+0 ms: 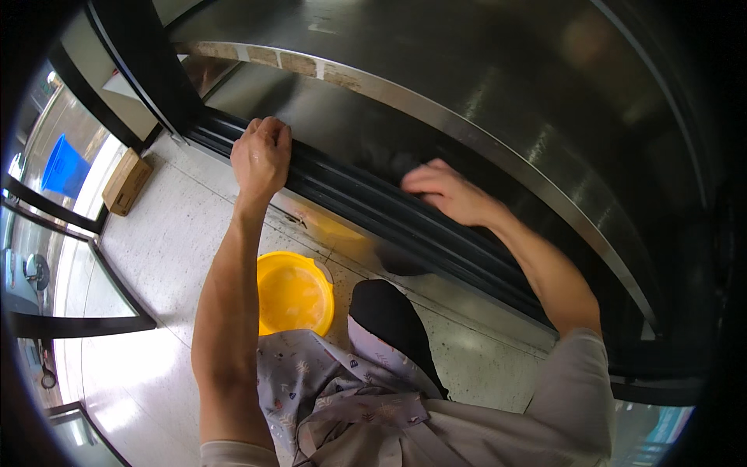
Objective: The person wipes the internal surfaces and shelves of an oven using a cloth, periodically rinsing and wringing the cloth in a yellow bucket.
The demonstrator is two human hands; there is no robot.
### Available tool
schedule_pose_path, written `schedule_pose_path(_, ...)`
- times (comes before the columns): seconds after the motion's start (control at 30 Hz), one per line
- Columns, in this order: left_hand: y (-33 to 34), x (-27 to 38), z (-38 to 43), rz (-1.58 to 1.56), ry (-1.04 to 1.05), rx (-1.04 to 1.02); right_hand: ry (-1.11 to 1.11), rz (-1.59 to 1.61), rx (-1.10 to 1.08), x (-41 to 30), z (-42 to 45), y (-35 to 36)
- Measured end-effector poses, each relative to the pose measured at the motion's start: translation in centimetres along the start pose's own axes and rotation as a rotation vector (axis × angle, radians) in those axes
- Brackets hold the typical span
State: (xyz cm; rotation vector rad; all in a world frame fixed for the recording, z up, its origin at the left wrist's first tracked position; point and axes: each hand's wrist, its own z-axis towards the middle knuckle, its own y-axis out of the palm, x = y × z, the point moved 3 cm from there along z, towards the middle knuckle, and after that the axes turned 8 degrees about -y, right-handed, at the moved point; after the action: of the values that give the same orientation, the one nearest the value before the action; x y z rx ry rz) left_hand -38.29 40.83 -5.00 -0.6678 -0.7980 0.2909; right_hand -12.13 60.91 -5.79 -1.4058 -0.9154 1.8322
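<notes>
My left hand (261, 156) rests with curled fingers on the black grooved track (373, 195) of what looks like a display cabinet. Its fingertips are hidden, so whether it grips the track or holds something does not show. Farther along, my right hand (446, 190) is blurred and reaches over the track's inner edge, close to the dark metal cabinet floor (341, 137). Its fingers are bent, and anything under them is hidden. Below my left hand, a yellow plastic basin (295, 295) with cloudy, foamy liquid stands on the tiled floor, partly covered by my forearm.
A metal shelf (455, 114) with worn patches along its front edge spans the cabinet above my hands. At left are a cardboard box (127, 182), a blue bin (65, 166) seen through glass, and a black-framed glass door (96, 286). My knee (391, 321) is near the basin.
</notes>
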Motion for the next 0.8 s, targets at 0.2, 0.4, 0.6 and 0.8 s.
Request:
schedule_pose_path(0.2,0.0,-0.3,0.2,0.038,0.031,0.034,0.635,0.867,0.162,-0.9,-11.5,-5.7)
schedule_pose_path(0.4,0.7,0.0,0.2,0.032,0.066,0.051,0.928,-0.22,0.221,1.5,-20.8,-7.0)
schedule_pose_path(0.6,0.4,-0.5,0.0,0.067,0.026,0.036,0.812,0.054,-0.179,-4.5,-8.7,-5.2)
schedule_pose_path(0.8,0.7,-0.5,0.3,0.037,0.049,0.006,0.633,0.663,0.041,-0.9,-1.0,-1.6)
